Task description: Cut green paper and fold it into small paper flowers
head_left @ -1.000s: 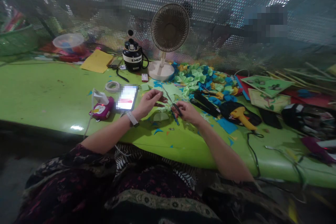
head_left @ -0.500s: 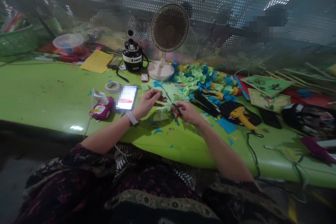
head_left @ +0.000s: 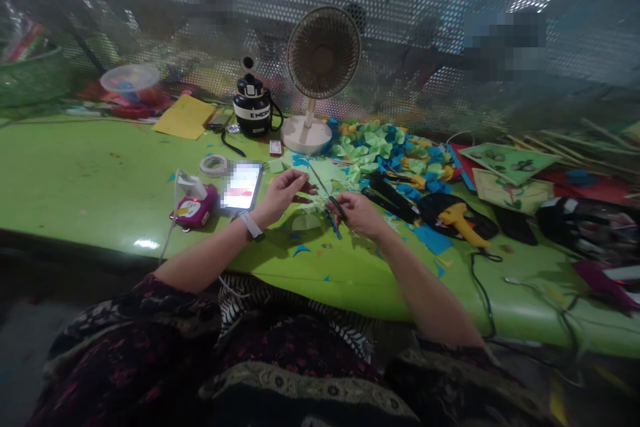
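My right hand (head_left: 357,213) is closed around the dark handles of a pair of scissors (head_left: 323,181), whose blades point up and to the left. Left of the blades, my left hand (head_left: 286,195) has its thumb and forefinger pinched together; what is between them is too small to make out. Its other fingers are curled below. Under both hands lie light green paper pieces (head_left: 330,172) and small blue scraps (head_left: 301,250). Beyond them spreads a heap of folded green, blue and orange paper shapes (head_left: 367,147).
A desk fan (head_left: 306,133) and a black bottle (head_left: 251,113) stand at the back. A lit phone (head_left: 243,187), a tape roll (head_left: 214,165) and a purple power block (head_left: 197,212) are to the left. A stapler-like black tool (head_left: 393,197) and a yellow glue gun (head_left: 463,223) lie right.
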A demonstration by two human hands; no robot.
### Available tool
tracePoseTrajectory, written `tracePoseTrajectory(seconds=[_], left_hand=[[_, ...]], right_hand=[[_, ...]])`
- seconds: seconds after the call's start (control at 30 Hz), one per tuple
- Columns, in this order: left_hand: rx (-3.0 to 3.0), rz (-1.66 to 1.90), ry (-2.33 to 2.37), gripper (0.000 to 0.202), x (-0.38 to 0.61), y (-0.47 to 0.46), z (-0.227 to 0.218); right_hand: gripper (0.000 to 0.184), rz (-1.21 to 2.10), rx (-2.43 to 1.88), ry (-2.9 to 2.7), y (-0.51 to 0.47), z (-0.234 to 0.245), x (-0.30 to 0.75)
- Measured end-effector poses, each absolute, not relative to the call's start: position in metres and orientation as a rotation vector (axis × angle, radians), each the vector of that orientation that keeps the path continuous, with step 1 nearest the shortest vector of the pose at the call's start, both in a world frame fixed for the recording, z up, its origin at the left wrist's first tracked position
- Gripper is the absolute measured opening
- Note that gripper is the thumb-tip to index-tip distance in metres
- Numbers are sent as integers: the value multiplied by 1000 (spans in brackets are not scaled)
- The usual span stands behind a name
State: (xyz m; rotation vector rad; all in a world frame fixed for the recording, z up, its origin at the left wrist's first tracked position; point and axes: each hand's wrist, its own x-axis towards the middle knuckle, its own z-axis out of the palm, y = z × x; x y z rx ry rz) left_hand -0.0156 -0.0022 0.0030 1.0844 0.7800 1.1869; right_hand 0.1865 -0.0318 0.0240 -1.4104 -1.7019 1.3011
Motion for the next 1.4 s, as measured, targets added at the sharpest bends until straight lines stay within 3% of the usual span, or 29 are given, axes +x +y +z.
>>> tracePoseTrajectory(seconds=[0.23,0.4,0.5,0.9,1.23,1.4], left_hand=[[1037,1177,787,31,-16,-2,4],[967,1144,761,29,-17,-4,6],[901,1131,733,27,-18,-2,6],[880,1129,722,15,-17,-1,3],[799,1015,636,23,-16,0,5],[767,987,482,52,-18,-2,7]], right_hand=[[55,1060,-1494,-1632,-22,27,203],[26,368,-1912,-1977,-7,19,226],[18,170,-2105,-2141,-4,18,231],[25,31,-2325,-2221,-4,20,232],[37,-96,-2374,-2173,-2,18,238],[30,43,-2384,-2157,3,15,246]])
